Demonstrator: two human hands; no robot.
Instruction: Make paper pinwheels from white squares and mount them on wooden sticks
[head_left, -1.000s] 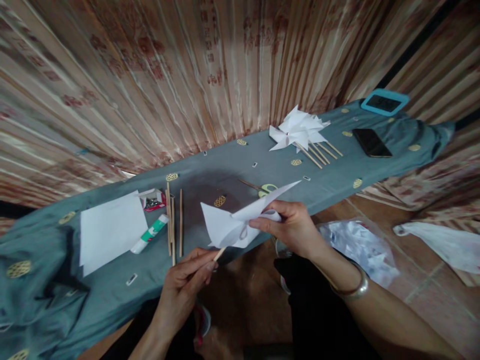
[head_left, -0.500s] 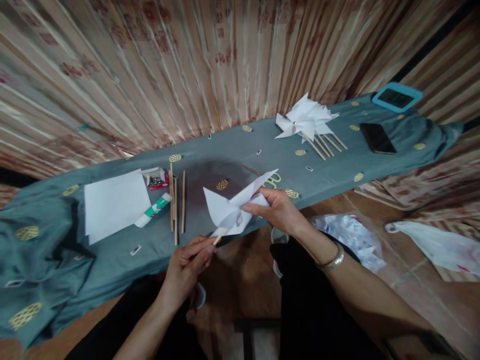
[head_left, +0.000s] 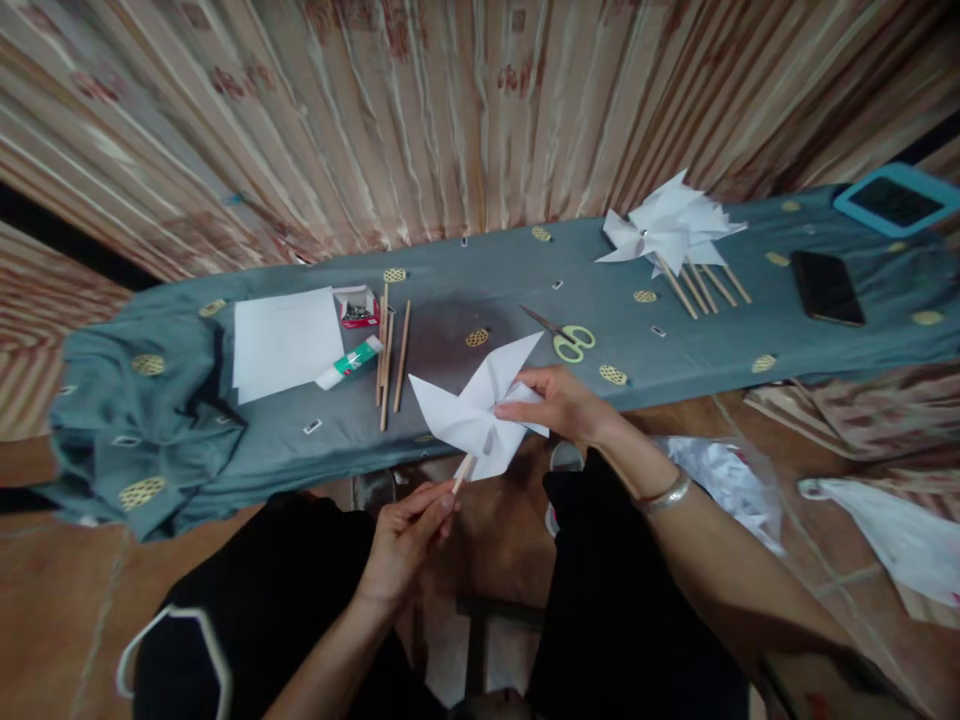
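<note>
A white paper pinwheel (head_left: 480,418) is held between my hands over the near edge of the table. My left hand (head_left: 409,535) is closed round its wooden stick (head_left: 463,472), just below the blades. With thumb and fingers, my right hand (head_left: 559,402) pinches the pinwheel at its middle and right blade. Just beyond lie scissors (head_left: 568,340) with green handles. To the left are several loose wooden sticks (head_left: 401,355), a green and white glue stick (head_left: 350,362), a small red box (head_left: 358,308) of metal pins and white paper sheets (head_left: 285,345).
Several finished pinwheels (head_left: 667,230) lie in a pile at the far right of the grey-green cloth (head_left: 517,290). Beyond them are a black phone (head_left: 826,287) and a blue-framed device (head_left: 896,198). Plastic bags (head_left: 727,490) rest on the floor at right. A pleated curtain (head_left: 420,130) stands behind.
The pinwheel has turned so its blades face me more fully, and its stick has moved slightly right and down with my left hand. My view has shifted, uncovering the scissors.
</note>
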